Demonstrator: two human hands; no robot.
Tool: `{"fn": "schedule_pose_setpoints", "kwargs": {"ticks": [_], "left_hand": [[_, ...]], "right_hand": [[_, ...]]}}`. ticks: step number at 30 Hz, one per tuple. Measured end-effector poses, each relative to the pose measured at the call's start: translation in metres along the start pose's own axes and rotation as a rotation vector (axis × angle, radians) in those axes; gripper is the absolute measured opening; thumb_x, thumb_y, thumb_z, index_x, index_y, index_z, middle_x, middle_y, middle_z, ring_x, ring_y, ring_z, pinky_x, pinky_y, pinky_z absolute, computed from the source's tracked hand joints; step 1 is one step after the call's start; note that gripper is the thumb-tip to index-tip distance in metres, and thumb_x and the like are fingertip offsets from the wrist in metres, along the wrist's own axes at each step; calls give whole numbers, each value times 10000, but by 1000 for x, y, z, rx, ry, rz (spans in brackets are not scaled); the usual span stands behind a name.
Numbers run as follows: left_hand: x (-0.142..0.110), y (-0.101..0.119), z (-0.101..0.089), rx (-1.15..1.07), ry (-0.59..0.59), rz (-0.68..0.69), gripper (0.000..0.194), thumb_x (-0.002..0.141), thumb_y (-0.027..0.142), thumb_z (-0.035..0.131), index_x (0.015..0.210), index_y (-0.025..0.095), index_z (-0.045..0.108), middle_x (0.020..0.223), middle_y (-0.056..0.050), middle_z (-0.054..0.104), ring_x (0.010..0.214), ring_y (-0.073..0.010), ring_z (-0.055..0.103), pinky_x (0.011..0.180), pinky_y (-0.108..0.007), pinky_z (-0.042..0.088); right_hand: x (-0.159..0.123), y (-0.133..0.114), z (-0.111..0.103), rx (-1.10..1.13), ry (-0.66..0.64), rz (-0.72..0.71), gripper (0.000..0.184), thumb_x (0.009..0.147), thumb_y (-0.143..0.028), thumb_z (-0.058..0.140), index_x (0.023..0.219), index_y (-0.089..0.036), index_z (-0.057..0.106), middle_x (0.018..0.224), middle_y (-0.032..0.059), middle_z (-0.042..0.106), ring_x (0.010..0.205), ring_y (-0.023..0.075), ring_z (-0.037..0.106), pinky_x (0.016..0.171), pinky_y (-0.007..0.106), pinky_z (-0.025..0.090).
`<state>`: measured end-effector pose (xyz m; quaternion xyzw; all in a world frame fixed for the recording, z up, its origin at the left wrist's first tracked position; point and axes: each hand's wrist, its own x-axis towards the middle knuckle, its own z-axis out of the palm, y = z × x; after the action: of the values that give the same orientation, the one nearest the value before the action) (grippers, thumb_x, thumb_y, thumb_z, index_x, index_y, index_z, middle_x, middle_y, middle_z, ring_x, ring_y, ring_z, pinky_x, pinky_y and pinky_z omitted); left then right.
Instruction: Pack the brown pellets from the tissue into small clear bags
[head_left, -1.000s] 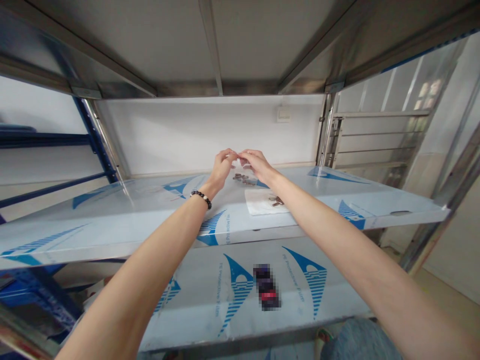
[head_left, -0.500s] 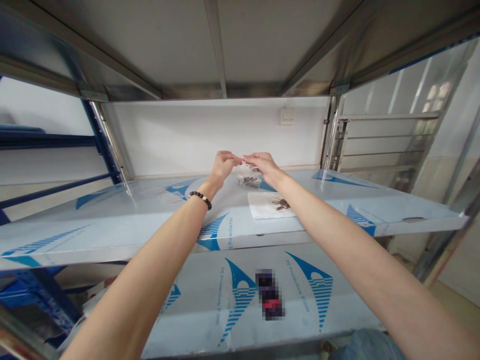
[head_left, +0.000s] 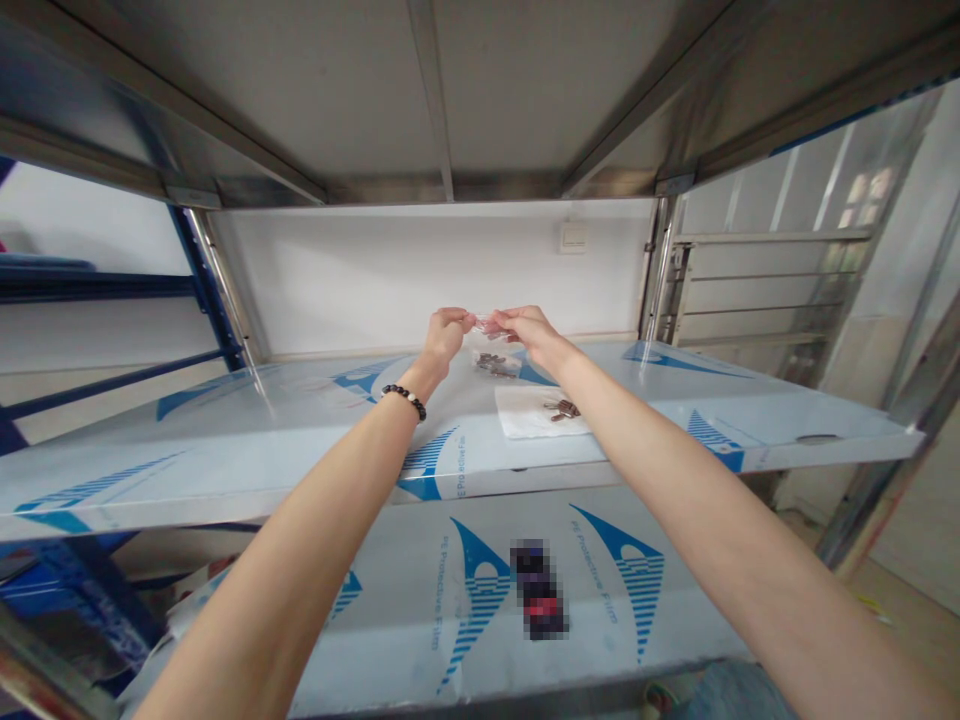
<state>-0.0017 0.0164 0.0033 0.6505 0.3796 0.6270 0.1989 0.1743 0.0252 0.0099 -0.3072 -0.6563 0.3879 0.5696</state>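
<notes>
My left hand (head_left: 448, 334) and my right hand (head_left: 527, 328) are raised over the upper shelf, close together. Both pinch a thin clear plastic bag (head_left: 482, 322) between their fingertips. Just below is clear plastic with several small dark metal pieces (head_left: 496, 365) inside; whether this is the held bag's lower part or a separate bag, I cannot tell. Nearer to me, a white sheet (head_left: 521, 415) lies on the shelf, bearing several small brownish metal parts (head_left: 562, 408) beside my right forearm.
The film-covered upper shelf (head_left: 247, 440) spans the view, with a lower surface (head_left: 390, 590) in front. A dark blurred object (head_left: 538, 590) lies there. Overhead hangs a metal shelf (head_left: 337, 90). Metal posts (head_left: 660, 270) stand at the sides, a white wall (head_left: 420, 260) behind.
My fingertips have moved slightly apart, so more clear plastic shows between them. The parts on the white sheet stay where they were.
</notes>
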Motion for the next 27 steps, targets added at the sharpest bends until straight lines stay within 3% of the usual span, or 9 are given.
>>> {"fn": "schedule_pose_setpoints", "kwargs": {"ticks": [5, 9, 14, 20, 27], "left_hand": [[-1, -5, 2, 43, -28, 38, 242, 830, 415, 725, 789, 180, 758, 862, -94, 734, 909, -255, 641, 869, -391, 522], [4, -5, 6, 112, 56, 181, 89, 838, 274, 718, 813, 189, 730, 1033, -110, 704, 1041, -253, 637, 1007, -409, 526], [2, 0, 8, 195, -9, 284, 48, 847, 176, 694, 800, 186, 696, 1132, -109, 606, 1174, -253, 587, 1124, -422, 484], [1, -2, 4, 221, 18, 236, 82, 753, 201, 803, 738, 188, 725, 1092, -106, 667, 1120, -267, 628, 1124, -449, 464], [-2, -2, 2, 1, 80, 79, 186, 764, 346, 813, 747, 167, 767, 879, -100, 754, 892, -238, 659, 879, -385, 517]], "right_hand": [[-2, 0, 2, -45, -2, -94, 146, 901, -296, 773, 862, -165, 823, 915, 117, 836, 879, 215, 739, 820, 318, 513], [-2, 2, 7, -24, 29, -148, 163, 822, -336, 826, 844, -181, 782, 862, 86, 808, 874, 210, 712, 812, 312, 506], [-4, 0, 10, -51, 35, -154, 70, 764, -259, 768, 746, -207, 725, 776, 21, 743, 822, 172, 660, 799, 290, 493], [-8, -8, 5, -125, 58, -105, 123, 674, -116, 729, 579, -188, 702, 624, 30, 686, 685, 162, 586, 740, 308, 486], [-11, -11, 6, -11, 4, -56, 102, 774, -203, 882, 730, -166, 797, 794, 101, 797, 716, 184, 707, 765, 327, 573]]}}
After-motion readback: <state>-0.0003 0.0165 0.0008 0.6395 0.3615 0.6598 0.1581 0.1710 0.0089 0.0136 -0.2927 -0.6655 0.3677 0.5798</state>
